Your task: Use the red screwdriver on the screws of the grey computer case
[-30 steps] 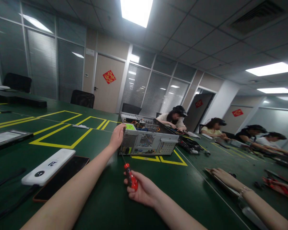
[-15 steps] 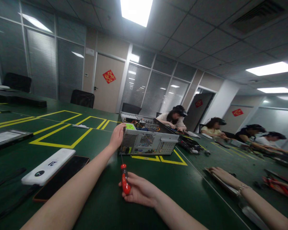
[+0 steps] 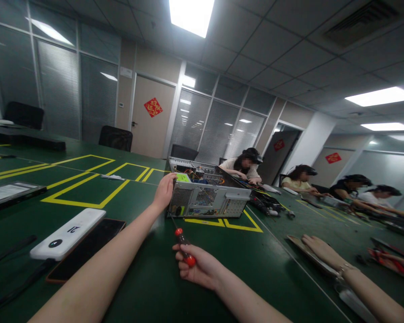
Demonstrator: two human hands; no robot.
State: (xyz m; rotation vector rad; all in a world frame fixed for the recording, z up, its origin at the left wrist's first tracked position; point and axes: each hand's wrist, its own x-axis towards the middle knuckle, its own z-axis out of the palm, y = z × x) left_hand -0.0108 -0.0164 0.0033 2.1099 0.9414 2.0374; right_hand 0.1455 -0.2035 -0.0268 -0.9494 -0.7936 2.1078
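A metal desktop computer case lies on the green table with its back panel facing me and its top uncovered, wires showing inside. My left hand is closed around the case's left corner, beside a bright green-yellow label. In my right hand is a screwdriver with a red and dark handle, gripped near its end. Its thin shaft slants up and left to the lower left corner of the back panel. Whether the tip touches a screw is too small to tell.
On the left lie a white power bank, a dark phone and a drive-like metal box. Black cables and parts sit right of the case. Another person's hand rests on a flat object at right; several people work beyond.
My right hand has shifted slightly right, and the screwdriver's handle has swung right, so it now slants more. My left hand and the case have stayed put.
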